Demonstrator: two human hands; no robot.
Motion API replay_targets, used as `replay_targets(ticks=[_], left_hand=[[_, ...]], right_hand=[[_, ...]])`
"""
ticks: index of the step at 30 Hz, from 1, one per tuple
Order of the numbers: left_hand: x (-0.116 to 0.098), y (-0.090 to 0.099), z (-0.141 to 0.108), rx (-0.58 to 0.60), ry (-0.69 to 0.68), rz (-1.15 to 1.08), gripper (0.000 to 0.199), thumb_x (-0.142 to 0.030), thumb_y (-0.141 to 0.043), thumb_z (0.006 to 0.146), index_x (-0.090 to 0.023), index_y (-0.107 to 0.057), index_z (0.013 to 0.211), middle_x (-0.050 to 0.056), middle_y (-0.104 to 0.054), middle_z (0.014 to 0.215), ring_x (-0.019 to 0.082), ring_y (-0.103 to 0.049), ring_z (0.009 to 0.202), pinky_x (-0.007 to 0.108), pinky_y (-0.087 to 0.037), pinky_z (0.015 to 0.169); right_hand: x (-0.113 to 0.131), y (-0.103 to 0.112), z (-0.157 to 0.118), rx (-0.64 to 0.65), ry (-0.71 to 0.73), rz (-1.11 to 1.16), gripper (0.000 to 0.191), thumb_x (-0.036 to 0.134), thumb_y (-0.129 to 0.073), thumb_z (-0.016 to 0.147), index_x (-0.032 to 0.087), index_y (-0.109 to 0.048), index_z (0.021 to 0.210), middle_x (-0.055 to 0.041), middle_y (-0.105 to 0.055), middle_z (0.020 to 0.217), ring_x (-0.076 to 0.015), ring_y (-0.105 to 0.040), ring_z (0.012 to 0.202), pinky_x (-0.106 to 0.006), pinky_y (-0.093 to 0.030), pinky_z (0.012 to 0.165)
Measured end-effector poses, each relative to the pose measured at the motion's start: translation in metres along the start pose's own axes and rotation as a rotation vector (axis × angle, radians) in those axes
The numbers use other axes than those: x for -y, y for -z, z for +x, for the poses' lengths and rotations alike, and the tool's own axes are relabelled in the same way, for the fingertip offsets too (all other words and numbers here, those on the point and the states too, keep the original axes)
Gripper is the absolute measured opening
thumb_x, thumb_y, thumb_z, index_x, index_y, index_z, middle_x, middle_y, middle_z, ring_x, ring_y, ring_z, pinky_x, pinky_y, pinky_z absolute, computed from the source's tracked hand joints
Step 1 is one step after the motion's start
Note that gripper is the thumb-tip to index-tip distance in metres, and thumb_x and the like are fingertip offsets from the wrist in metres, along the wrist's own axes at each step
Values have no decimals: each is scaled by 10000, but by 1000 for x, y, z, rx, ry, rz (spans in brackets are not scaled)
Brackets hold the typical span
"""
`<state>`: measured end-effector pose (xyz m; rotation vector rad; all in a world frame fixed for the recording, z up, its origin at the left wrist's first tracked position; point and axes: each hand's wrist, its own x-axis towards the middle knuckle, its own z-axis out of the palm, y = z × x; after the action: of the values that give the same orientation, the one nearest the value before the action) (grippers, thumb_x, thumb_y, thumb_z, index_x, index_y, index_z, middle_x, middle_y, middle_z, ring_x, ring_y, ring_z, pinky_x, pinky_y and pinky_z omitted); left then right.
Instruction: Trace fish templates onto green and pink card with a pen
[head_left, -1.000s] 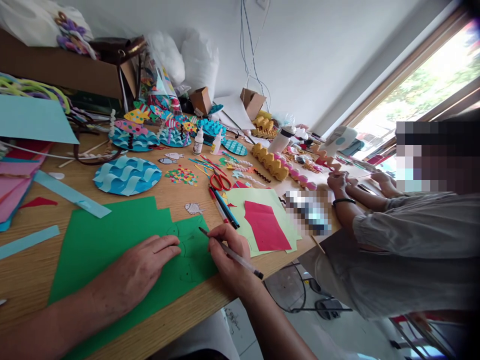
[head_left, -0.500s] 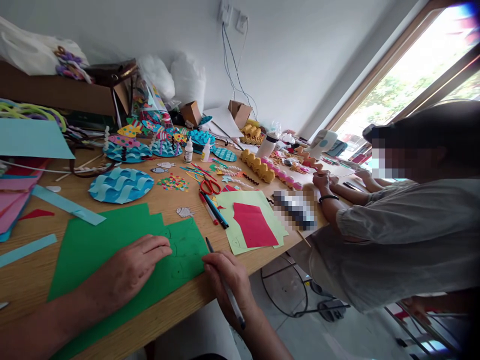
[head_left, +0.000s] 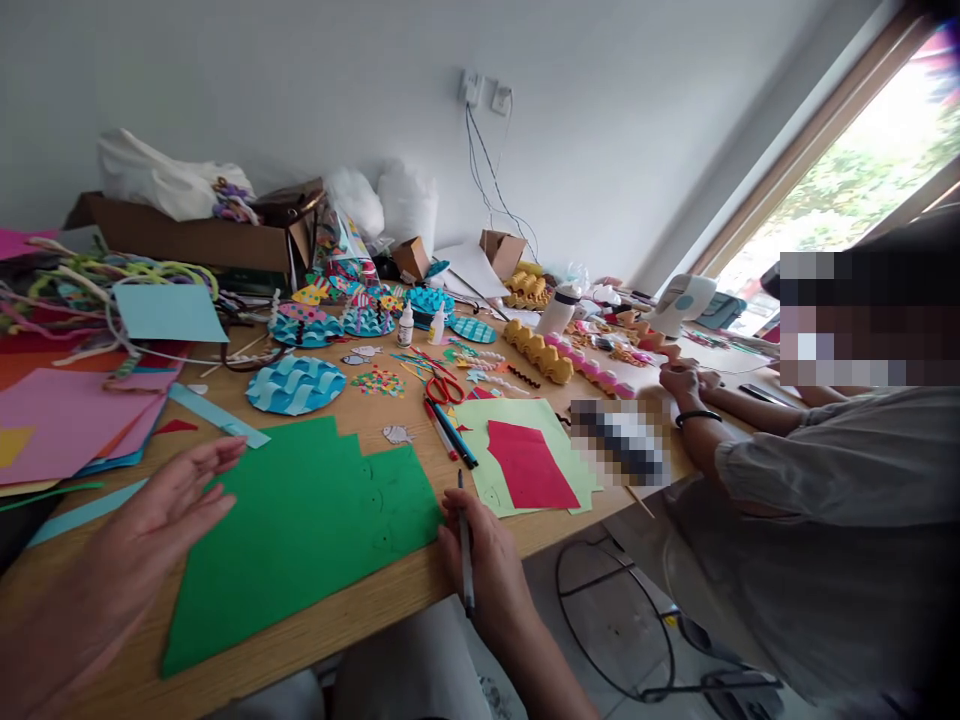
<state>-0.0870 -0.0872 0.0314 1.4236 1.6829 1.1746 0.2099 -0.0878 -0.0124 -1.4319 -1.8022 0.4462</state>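
A green sheet (head_left: 300,540) with a stepped upper edge and small pen-drawn shapes at its right lies along the table's front. My left hand (head_left: 169,510) is raised over the sheet's left side, fingers apart and holding nothing. At the sheet's right corner my right hand (head_left: 484,560) grips a pen (head_left: 466,555), its tip pointing up and away. Right of it, a red piece (head_left: 531,465) rests on a light green sheet (head_left: 487,485). A red pen and a blue pen (head_left: 459,440) lie behind, near red scissors (head_left: 444,385) and a grey paper fish (head_left: 397,434).
Pink and orange paper (head_left: 82,420) and pipe cleaners (head_left: 67,290) are at the left. A blue wavy disc (head_left: 296,382), confetti (head_left: 377,381) and glue bottles (head_left: 406,326) stand farther back. A person (head_left: 840,480) works at the right, beside a stool (head_left: 615,625).
My left hand has lifted off the green sheet and moved left, its fingers spreading. My right hand still holds the pen. The view has swung left and up, showing more coloured paper.
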Motion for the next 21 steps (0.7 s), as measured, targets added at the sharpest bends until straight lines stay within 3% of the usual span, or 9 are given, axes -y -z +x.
replay_targets(ticks=[2, 5, 9, 14, 17, 21], left_hand=[[12, 10, -11, -30, 61, -77, 430, -449, -486, 905, -296, -403, 1298, -39, -389, 1473, 215, -312, 1380, 376, -282, 1129], [25, 16, -28, -41, 125, -207, 441, -474, -446, 929, -392, -355, 1353, -112, -347, 1497, 199, -260, 1403, 383, -234, 1156], [34, 15, -39, -45, 125, -238, 570, -565, -536, 859, -382, -371, 1373, -71, -336, 1514, 266, -230, 1411, 420, -215, 1159], [27, 12, -37, -9, 188, -336, 569, -561, -532, 867, -363, -371, 1375, -34, -301, 1532, 261, -258, 1402, 408, -314, 1119], [19, 11, -36, 39, 237, -402, 497, -537, -472, 913, -382, -367, 1373, -59, -285, 1536, 217, -288, 1391, 320, -453, 1026], [18, 10, -39, 75, 227, -387, 471, -528, -414, 936, -376, -378, 1381, -45, -341, 1512, 226, -438, 1306, 299, -542, 921]], right_hand=[[1, 2, 3, 28, -63, 63, 269, 215, -511, 828, 147, -570, 1082, -130, -710, 976, -228, -691, 891, -344, -551, 769], [4, 5, 7, 49, -125, 145, 235, 265, -489, 857, 148, -560, 1047, -138, -722, 956, -229, -710, 860, -333, -561, 726], [9, 5, 13, 62, -133, 95, 246, 231, -496, 842, 143, -552, 1065, -145, -720, 964, -241, -715, 829, -361, -558, 722], [17, 1, 18, 114, -127, -54, 250, 203, -491, 843, 137, -555, 1075, -159, -722, 965, -285, -700, 882, -407, -537, 747], [19, 0, 19, 125, -111, -89, 250, 202, -484, 843, 137, -552, 1075, -163, -717, 986, -291, -697, 877, -409, -530, 741], [20, -2, 19, 163, -101, -52, 237, 215, -493, 840, 153, -543, 1064, -135, -722, 953, -272, -692, 867, -376, -521, 721]])
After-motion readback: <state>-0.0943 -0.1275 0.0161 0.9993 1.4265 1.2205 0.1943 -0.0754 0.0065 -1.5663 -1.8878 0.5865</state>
